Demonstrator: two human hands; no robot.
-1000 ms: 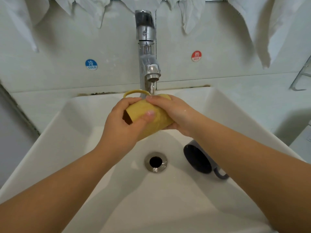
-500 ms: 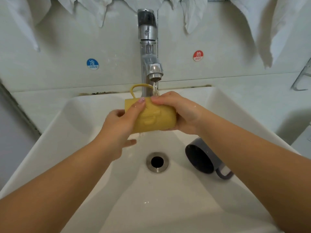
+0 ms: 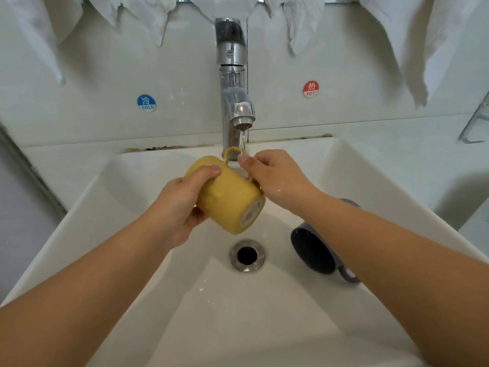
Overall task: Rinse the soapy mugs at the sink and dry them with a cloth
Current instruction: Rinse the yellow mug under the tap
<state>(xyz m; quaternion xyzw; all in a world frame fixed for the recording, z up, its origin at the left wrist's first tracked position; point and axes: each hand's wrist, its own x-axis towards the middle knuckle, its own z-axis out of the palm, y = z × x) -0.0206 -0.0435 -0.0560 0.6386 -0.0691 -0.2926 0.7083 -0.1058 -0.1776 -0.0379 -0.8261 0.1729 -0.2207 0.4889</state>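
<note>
A yellow mug (image 3: pixel 230 200) is held under the chrome tap (image 3: pixel 234 83), tilted so its base points down toward me and its handle stands up at the back. Thin water runs from the spout onto the handle. My left hand (image 3: pixel 182 200) grips the mug's body from the left. My right hand (image 3: pixel 275 176) has its fingers curled at the handle side; the fingertips are in the stream. A dark grey mug (image 3: pixel 315 247) lies on its side in the white sink (image 3: pixel 127 207), right of the drain, partly hidden by my right forearm.
The round metal drain (image 3: pixel 247 255) sits in the middle of the basin. White cloths (image 3: pixel 423 43) hang along the wall above. Blue COLD (image 3: pixel 146 103) and red HOT (image 3: pixel 310 89) stickers flank the tap. A metal rack edge (image 3: pixel 476 123) shows at far right.
The yellow mug has been turned in my hands from lying sideways to base-down toward me. My right hand shifted from the mug's body up to its handle.
</note>
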